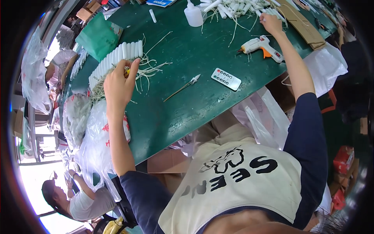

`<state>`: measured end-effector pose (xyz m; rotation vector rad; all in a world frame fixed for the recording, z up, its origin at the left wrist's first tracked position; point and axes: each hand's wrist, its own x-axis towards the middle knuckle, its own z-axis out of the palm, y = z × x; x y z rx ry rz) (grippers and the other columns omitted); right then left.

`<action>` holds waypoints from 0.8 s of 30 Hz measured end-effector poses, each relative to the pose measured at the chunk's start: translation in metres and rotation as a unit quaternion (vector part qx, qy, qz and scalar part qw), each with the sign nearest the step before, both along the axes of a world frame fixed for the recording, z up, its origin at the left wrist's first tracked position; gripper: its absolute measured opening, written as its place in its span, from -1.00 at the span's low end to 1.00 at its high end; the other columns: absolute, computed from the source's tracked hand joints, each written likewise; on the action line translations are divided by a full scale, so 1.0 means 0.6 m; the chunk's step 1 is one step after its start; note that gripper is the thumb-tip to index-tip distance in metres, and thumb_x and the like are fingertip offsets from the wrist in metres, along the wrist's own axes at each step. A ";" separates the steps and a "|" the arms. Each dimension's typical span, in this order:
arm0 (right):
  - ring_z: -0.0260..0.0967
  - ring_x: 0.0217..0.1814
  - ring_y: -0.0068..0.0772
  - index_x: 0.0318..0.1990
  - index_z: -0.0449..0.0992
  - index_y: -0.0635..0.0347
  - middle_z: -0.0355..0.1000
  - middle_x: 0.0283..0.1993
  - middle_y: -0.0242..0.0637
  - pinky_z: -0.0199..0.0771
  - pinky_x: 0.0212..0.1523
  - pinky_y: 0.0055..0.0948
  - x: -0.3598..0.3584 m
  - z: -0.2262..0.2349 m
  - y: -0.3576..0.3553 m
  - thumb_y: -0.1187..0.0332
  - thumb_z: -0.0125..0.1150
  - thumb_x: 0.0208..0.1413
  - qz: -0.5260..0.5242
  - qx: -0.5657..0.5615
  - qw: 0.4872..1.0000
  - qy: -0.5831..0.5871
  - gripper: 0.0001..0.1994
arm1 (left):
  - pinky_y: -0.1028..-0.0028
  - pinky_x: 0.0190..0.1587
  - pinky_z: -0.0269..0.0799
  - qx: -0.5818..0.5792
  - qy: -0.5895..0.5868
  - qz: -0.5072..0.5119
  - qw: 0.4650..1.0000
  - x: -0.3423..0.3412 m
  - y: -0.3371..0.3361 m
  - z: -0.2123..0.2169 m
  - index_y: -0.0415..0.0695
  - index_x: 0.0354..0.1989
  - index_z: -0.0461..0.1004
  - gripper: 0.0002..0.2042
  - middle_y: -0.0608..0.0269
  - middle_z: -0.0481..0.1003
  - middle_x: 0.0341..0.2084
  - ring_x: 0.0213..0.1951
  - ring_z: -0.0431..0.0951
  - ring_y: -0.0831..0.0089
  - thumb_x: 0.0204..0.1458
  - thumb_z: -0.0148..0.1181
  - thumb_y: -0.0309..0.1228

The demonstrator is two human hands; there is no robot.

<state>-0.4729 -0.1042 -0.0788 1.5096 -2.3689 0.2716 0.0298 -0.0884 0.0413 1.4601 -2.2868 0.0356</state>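
Observation:
My left hand (119, 84) is closed at the right end of a row of white tubes (120, 52) with thin pale cords. Between its thumb and fingers shows a bit of something small and yellow (127, 71), mostly hidden. Stretched toward the far right, my right hand (272, 24) has its fingertips closed at a white tube at the edge of a loose pile of white tubes (233, 8). A white glue gun (257, 46) with an orange trigger lies nearer than that hand. Between my arms are a white remote control (226, 79) and a thin stick with a white tip (183, 87).
A white squeeze bottle (193, 15) stands left of the pile, and a single tube (152, 16) lies beyond. Flat cardboard (302, 25) edges the green table (167, 124) at right. A green bag (99, 35) and clear plastic bags (91, 132) crowd the left. Other people sit nearby.

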 end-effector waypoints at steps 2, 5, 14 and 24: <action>0.38 -0.26 -0.12 -0.33 0.40 -0.08 0.43 -0.42 -0.22 0.38 -0.36 -0.19 -0.020 0.001 0.000 0.25 0.11 -0.07 0.011 -0.088 0.996 0.012 -0.88 | 0.30 -0.52 0.23 -0.003 0.010 -0.005 1.000 0.000 0.003 -0.002 -0.14 -0.47 0.41 -0.62 0.11 0.36 -0.79 -0.64 0.39 0.13 0.00 -0.05 -0.03; 0.38 -0.24 -0.14 -0.29 0.40 -0.02 0.44 -0.37 -0.22 0.39 -0.37 -0.24 -0.036 0.035 0.007 0.25 0.09 -0.06 0.034 -0.174 0.983 -0.040 -0.85 | 0.30 -0.53 0.22 -0.007 0.021 -0.015 1.000 0.001 0.008 -0.004 -0.15 -0.47 0.41 -0.62 0.12 0.35 -0.80 -0.65 0.38 0.14 0.00 -0.04 -0.04; 0.33 -0.62 -0.52 -0.42 0.38 0.29 0.36 -0.63 -0.28 0.28 -0.57 -0.52 0.001 0.169 0.057 0.33 0.12 -0.02 0.076 -0.457 0.851 -0.247 -0.82 | 0.32 -0.55 0.20 0.016 0.028 -0.040 0.999 0.005 0.030 -0.023 -0.16 -0.51 0.39 -0.62 0.15 0.31 -0.83 -0.68 0.34 0.19 0.00 -0.03 -0.05; 0.17 -0.40 -0.40 -0.25 0.24 0.17 0.06 -0.05 -0.17 0.26 -0.39 -0.25 0.014 0.274 0.115 0.16 0.15 -0.02 0.211 -0.514 0.717 -0.422 -0.67 | 0.38 -0.59 0.16 0.046 0.035 -0.051 0.997 -0.011 0.061 -0.005 -0.18 -0.53 0.39 -0.63 0.18 0.29 -0.84 -0.73 0.30 0.29 -0.01 0.00 -0.06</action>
